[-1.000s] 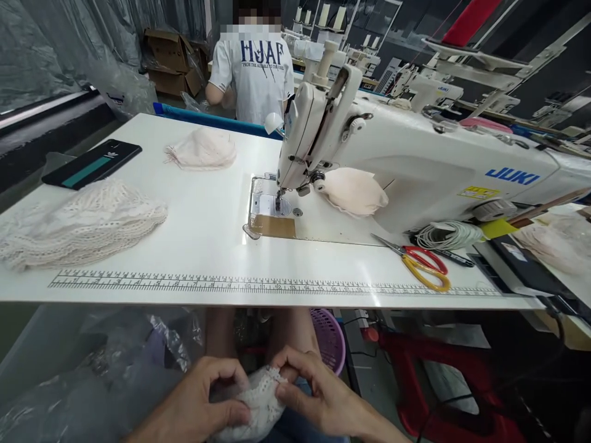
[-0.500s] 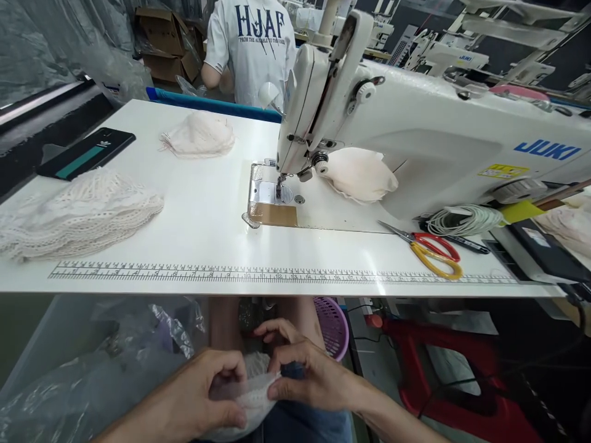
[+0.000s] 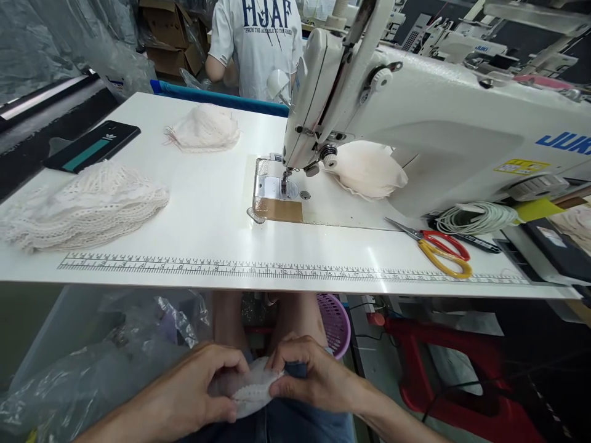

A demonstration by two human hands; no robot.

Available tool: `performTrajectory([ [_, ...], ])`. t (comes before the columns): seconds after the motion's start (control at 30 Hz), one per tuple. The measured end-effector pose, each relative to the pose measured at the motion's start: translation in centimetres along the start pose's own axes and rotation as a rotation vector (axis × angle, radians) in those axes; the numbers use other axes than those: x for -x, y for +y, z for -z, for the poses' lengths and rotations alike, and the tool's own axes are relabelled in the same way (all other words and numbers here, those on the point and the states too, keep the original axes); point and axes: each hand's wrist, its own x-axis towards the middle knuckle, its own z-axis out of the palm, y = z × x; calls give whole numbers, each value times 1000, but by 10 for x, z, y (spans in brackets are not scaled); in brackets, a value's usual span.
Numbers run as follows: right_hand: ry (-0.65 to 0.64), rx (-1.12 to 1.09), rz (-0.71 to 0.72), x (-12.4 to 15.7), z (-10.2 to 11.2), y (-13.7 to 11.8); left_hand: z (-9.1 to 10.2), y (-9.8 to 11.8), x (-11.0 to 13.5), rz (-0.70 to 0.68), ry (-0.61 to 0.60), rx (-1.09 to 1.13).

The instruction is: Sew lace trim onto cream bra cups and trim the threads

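Low over my lap, in front of the table edge, a small white piece of fabric with a lacy trim (image 3: 253,391) is stretched between both hands. My left hand (image 3: 203,384) is closed around its left side, thumb in front and fingers behind. At its right edge my right hand (image 3: 307,375) pinches the fabric between thumb and fingers. Up on the table stands a white sewing machine (image 3: 415,117); a cream fabric piece (image 3: 369,169) lies under its arm. Left of it are a pile of lace-edged fabric (image 3: 92,206) and a smaller cream fabric piece (image 3: 205,128).
A printed ruler (image 3: 277,269) runs along the table's front. Scissors (image 3: 441,249) and coiled cord (image 3: 478,218) lie at the right, a black phone (image 3: 95,146) at the left. Below are plastic bags (image 3: 106,369), a purple basket (image 3: 335,326) and a red frame (image 3: 415,357). Beyond sits a person (image 3: 258,55).
My right hand's fingers have curled in closer to the fabric, and more of its lacy trim shows. The view has shifted slightly, so the table appears a little higher.
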Motion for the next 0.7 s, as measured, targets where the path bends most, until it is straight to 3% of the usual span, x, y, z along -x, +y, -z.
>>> performTrajectory([
  [0.2,-4,-5,-47,1,-2,0,-8,-3,-9,-25,-47,138],
  [0.53,27,-15,-104,6,-2,7,-14,-1,-12,-91,23,189],
  [0.7,43,-75,-123,4,1,1,-13,-1,-11,-60,-51,360],
])
